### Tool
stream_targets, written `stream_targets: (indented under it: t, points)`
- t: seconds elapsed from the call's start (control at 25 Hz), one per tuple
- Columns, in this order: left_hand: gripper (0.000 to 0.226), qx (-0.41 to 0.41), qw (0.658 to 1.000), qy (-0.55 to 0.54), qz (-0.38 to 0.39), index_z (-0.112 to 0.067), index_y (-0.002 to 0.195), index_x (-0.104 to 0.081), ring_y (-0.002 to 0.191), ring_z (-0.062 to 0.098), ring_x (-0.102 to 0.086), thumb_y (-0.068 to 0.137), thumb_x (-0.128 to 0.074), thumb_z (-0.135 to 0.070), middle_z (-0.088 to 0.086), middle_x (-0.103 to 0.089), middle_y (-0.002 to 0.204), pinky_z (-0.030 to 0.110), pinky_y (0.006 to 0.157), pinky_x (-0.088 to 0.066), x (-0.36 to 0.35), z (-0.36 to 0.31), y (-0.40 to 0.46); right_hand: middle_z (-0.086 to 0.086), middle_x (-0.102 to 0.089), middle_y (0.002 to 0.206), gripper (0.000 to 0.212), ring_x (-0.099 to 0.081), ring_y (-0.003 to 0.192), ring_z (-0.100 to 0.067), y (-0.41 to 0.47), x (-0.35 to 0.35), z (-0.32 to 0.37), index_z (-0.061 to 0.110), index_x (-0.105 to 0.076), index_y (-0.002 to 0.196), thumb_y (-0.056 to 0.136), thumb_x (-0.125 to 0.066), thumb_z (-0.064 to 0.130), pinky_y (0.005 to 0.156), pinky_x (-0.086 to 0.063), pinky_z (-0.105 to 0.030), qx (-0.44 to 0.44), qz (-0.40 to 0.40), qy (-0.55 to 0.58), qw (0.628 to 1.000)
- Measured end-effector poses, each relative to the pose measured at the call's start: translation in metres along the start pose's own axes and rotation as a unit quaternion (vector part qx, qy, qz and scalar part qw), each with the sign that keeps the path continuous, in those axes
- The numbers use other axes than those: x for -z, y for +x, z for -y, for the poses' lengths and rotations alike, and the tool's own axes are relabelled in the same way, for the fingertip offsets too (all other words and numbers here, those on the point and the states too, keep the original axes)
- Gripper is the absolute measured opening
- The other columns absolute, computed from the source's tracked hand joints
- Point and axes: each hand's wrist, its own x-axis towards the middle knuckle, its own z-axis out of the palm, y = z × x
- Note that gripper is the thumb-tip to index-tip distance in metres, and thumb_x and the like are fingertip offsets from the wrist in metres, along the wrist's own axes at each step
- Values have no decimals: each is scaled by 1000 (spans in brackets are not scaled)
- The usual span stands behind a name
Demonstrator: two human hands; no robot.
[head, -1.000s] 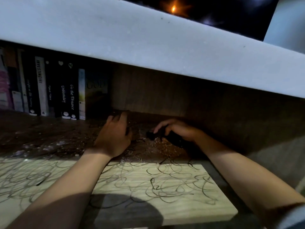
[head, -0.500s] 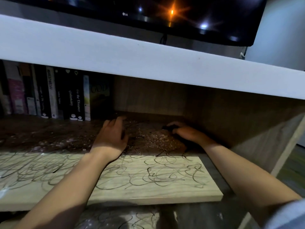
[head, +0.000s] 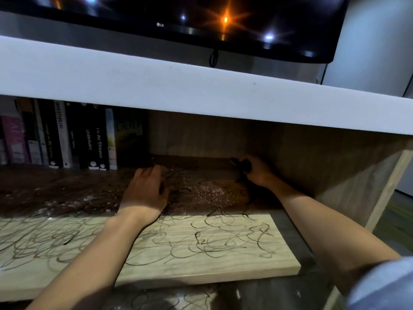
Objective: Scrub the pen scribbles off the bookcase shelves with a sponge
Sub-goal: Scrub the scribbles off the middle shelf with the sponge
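**Two hands inside a scribbled bookcase shelf**

A person reaches both bare arms into a pale wood-grain shelf point(head: 201, 260) covered in looping black pen scribbles point(head: 223, 240). The left hand point(head: 146, 191) lies palm down on the shaded middle of the shelf, fingers straight and relaxed, holding nothing. The right hand point(head: 257, 173) is at the back right corner, fingers curled around a small dark sponge point(head: 242, 165) that sits against the shelf surface near the rear wall. Whitish specks point(head: 207, 191) are scattered on the wood between the two hands. A row of upright books point(head: 73, 135), mostly dark-spined, stands at the back left. Above is a thick white top board point(head: 201, 90), and over that a black flat-screen television point(head: 201, 16) reflecting lights.
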Motion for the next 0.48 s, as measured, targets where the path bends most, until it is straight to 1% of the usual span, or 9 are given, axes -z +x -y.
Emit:
stream_targets:
  t: [0.04, 0.08, 0.16, 0.2, 0.28, 0.36, 0.4, 0.48]
  points:
    - [39, -4, 1000, 1, -7, -17, 125, -52, 115, 28, -43, 87, -57, -13, 8, -60, 116, 36, 95, -38, -2, 1, 2, -16, -54, 132, 38, -50, 124, -31, 5, -6, -4, 7, -56, 128, 91, -57, 0, 101, -38, -30, -4, 19, -64, 998]
    - [37, -10, 1000, 2, -15, -16, 122, -54, 113, 28, -44, 86, -58, -13, 8, -62, 114, 37, 93, -39, -4, 1, 3, -15, -54, 134, 35, -50, 123, -31, 9, -13, -6, 9, -56, 129, 94, -54, 8, 101, -38, -32, -14, 36, -98, 994]
    - [34, -27, 999, 7, -27, -15, 118, -58, 109, 30, -47, 84, -60, -12, 8, -64, 110, 38, 90, -40, -8, 2, 5, -13, -52, 136, 34, -49, 123, -29, 14, -21, -3, 14, -54, 132, 99, -48, 21, 100, -38, -32, -39, 57, -111, 991]
    - [33, -34, 999, 10, -31, -14, 116, -59, 108, 31, -47, 83, -61, -11, 9, -64, 110, 38, 90, -40, -9, 2, 6, -12, -51, 137, 34, -48, 124, -29, 17, -23, 0, 15, -53, 132, 100, -45, 23, 101, -37, -32, -46, 69, -108, 991]
    - [33, -43, 998, 12, -36, -12, 114, -60, 107, 32, -48, 82, -62, -9, 10, -65, 108, 39, 90, -41, -12, 2, 9, -11, -50, 138, 34, -48, 125, -28, 21, -27, 6, 16, -53, 133, 100, -45, 18, 99, -38, -30, -44, 89, -92, 991]
    - [32, -45, 998, 11, -42, -12, 113, -60, 104, 32, -49, 80, -62, -8, 10, -65, 105, 39, 89, -42, -12, 3, 9, -12, -52, 137, 37, -50, 123, -27, 15, -31, 12, 16, -55, 131, 98, -45, 6, 88, -41, -20, -20, 99, -49, 994]
    - [33, -45, 998, 9, -43, -12, 113, -60, 104, 32, -49, 80, -62, -8, 9, -66, 104, 39, 88, -42, -12, 3, 10, -11, -53, 135, 39, -52, 122, -25, 7, -32, 16, 15, -57, 129, 96, -44, 0, 87, -41, -17, 3, 108, -25, 994]
    - [33, -43, 998, 6, -38, -13, 115, -59, 105, 31, -48, 82, -61, -9, 8, -65, 105, 39, 89, -42, -11, 3, 10, -5, -58, 132, 42, -52, 122, -17, -12, -30, 24, 18, -62, 122, 93, -44, -6, 96, -38, -17, 60, 132, 0, 989]
